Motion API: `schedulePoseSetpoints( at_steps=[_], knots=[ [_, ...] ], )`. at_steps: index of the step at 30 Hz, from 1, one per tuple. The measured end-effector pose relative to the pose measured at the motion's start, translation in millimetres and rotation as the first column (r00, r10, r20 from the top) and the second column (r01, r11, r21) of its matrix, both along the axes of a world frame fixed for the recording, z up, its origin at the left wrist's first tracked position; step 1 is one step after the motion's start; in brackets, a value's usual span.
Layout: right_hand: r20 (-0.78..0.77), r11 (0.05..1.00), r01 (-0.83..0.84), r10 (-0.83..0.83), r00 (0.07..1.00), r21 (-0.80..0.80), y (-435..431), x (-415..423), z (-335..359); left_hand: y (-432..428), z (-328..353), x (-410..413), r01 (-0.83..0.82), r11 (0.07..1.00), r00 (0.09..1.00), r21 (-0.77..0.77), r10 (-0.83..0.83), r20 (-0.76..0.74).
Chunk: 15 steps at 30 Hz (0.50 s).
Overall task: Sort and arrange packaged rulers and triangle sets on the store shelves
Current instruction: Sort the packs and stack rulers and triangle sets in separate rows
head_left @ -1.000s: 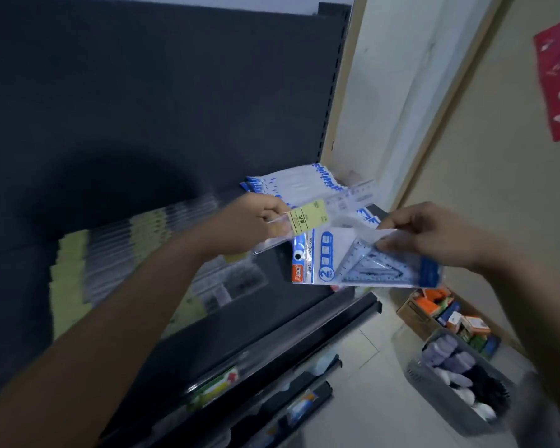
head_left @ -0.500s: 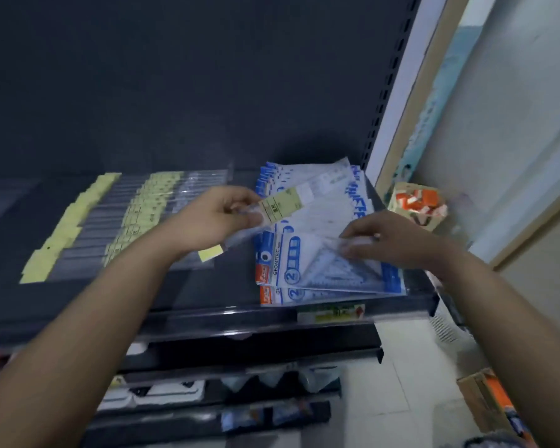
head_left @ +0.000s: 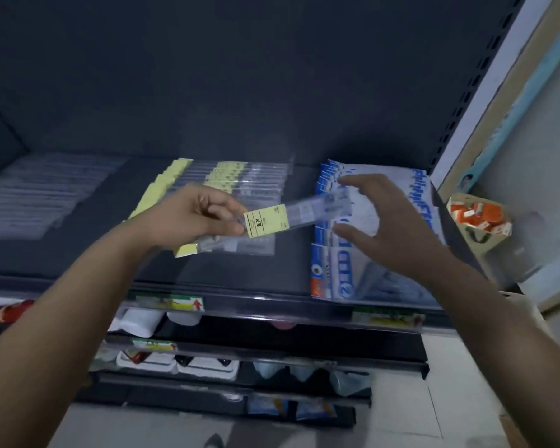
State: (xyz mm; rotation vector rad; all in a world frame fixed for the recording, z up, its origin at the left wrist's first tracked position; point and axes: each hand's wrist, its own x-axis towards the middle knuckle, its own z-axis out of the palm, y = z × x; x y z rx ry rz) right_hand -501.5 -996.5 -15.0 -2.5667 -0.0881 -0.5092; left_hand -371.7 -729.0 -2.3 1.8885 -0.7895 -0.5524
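While rows of shelved rulers lie flat on the dark shelf, the left hand pinches the held ruler at its yellow-labelled end, grip narrow on the packet. Ruler slants up to the right, clear of the shelf. Far tip reaches the right hand; contact not discernible. Right grip wide, fingers spread, holding nothing, above the stack of triangle sets.

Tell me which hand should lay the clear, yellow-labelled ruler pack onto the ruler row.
Left. The left hand pinches the clear plastic ruler pack with the yellow label, just above the row of matching yellow-labelled ruler packs. The right hand hovers open over the blue-and-white triangle-set packets.
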Motion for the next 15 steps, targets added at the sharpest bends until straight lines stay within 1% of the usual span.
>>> schedulePoseSetpoints(
  at_steps=[2, 5, 6, 8, 10, 12, 15],
  knots=[
    [-0.029, 0.998, -0.025, 0.024, 0.999, -0.057, 28.5, 18.8, 0.0, 22.1, 2.0, 15.4, 0.029, 0.999, 1.000, 0.046, -0.029, 0.000],
    [-0.080, 0.984, -0.027, 0.013, 0.997, -0.176, 67.7, 46.1, -3.3, 61.2, -0.9, 45.0, 0.075, 0.993, 0.997, 0.093, -0.074, -0.009],
    [-0.100, 0.984, -0.032, 0.015, 0.995, -0.174, 79.3, 53.1, -5.7, 73.2, -3.2, 54.5, 0.091, 0.990, 0.996, 0.112, -0.089, -0.020],
    [-0.137, 0.993, -0.034, 0.019, 0.990, -0.111, 101.4, 61.8, -11.3, 91.7, -10.4, 70.7, 0.132, 0.979, 0.991, 0.154, -0.126, -0.046],
    [-0.171, 0.996, -0.026, 0.012, 0.985, -0.081, 120.0, 66.5, -18.5, 102.6, -18.4, 80.9, 0.174, 0.971, 0.985, 0.162, -0.169, -0.043],
    [-0.215, 0.996, 0.001, -0.020, 0.976, -0.092, 132.4, 68.8, -23.9, 105.4, -26.1, 86.2, 0.193, 0.965, 0.980, 0.180, -0.199, 0.019],
    [-0.257, 0.995, 0.050, -0.070, 0.964, -0.085, 136.0, 64.7, -24.3, 102.3, -38.1, 84.6, 0.120, 0.974, 0.981, 0.194, -0.147, 0.130]
  ],
)
